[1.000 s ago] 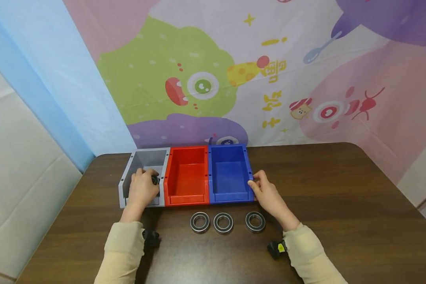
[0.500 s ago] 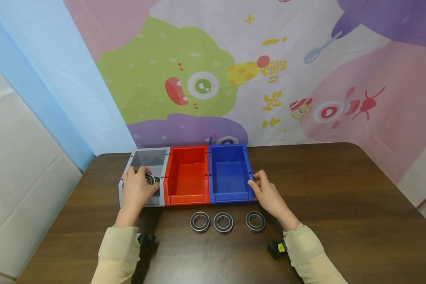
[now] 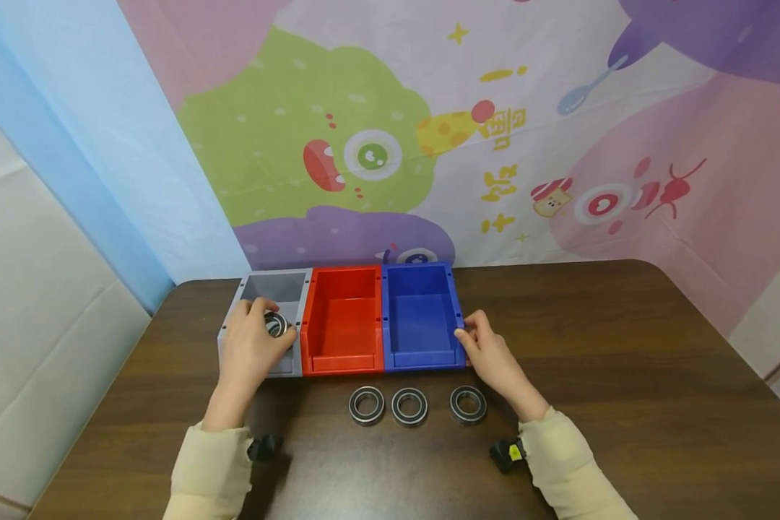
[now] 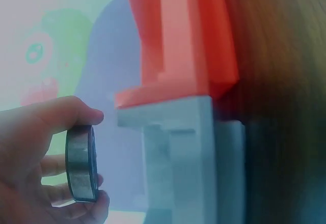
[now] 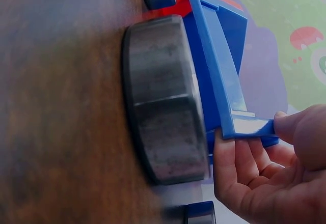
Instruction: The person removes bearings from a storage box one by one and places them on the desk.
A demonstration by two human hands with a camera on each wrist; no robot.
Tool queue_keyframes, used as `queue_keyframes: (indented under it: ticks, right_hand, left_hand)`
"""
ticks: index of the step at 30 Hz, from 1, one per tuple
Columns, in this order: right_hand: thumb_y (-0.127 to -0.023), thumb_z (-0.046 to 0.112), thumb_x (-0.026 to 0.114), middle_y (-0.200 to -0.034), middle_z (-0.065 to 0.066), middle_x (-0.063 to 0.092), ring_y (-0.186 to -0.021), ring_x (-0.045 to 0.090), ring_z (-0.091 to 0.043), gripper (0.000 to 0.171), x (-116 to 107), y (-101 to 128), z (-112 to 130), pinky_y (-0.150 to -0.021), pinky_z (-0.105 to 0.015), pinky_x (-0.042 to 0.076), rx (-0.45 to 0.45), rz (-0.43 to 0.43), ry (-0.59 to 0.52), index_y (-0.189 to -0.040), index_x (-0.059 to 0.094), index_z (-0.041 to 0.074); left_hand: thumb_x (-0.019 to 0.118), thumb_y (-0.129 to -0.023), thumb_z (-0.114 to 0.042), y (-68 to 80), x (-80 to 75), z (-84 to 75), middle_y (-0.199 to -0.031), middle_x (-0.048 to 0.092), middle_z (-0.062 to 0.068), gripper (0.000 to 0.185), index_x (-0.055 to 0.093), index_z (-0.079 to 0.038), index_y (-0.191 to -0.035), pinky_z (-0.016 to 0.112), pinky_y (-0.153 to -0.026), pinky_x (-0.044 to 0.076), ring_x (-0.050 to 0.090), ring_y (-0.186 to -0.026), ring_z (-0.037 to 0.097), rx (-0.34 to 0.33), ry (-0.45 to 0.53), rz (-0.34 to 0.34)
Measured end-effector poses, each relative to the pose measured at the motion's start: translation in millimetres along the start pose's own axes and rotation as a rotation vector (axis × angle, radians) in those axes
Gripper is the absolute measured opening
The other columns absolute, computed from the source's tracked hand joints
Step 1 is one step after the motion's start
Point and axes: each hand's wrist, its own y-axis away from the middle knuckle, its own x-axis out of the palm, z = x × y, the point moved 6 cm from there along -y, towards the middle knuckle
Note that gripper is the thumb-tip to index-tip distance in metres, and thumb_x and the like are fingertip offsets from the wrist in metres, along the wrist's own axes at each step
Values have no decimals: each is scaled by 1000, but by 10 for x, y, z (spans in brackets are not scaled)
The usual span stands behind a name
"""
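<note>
Your left hand (image 3: pixel 250 350) hides the grey bin's (image 3: pixel 274 287) floor, pinching a ring (image 3: pixel 275 323) now lifted higher; your right hand (image 3: pixel 490 357) pinches the blue bin (image 3: pixel 422 318) at 3 o'clock.

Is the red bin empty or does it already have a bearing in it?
Empty. The head view shows the red bin with only its bare floor; the left hand holds a bearing over the grey bin.
</note>
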Motion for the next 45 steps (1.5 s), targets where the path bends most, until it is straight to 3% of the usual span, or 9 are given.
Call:
queue_keyframes:
  ticks: [8,20,30,45]
  right_hand:
    - [-95,19,47,-68,-6,50,-54,50,-14,17,-4,-8,-6,-53,-27,44,-2,-13,1,-106,40,8]
    - [-95,20,47,-69,-5,51,-55,51,-14,18,-3,-2,-20,-54,-26,45,6,-10,-4,-107,40,8]
    - [-95,20,47,-69,-6,52,-55,51,-14,18,-4,5,-11,-55,-27,45,3,-11,-3,-106,40,8]
    - [-95,19,47,-69,-6,52,-54,50,-14,18,-8,6,-4,-55,-27,45,-10,-19,-1,-106,40,8]
  left_hand:
    - [66,-74,-24,79,-9,-240,-94,47,15,32,55,-2,-96,37,-62,44,44,-85,29,106,11,34]
    - [73,-65,-22,318,176,-486,-81,48,5,29,55,-8,-84,26,-56,39,45,-70,18,281,-8,125]
    - [77,-64,-27,478,347,-526,-77,45,-2,32,56,-12,-83,25,-58,42,44,-67,13,351,-54,254]
    - [79,-63,-21,643,564,-543,-79,54,0,28,63,-10,-83,31,-63,45,51,-65,15,374,-97,465]
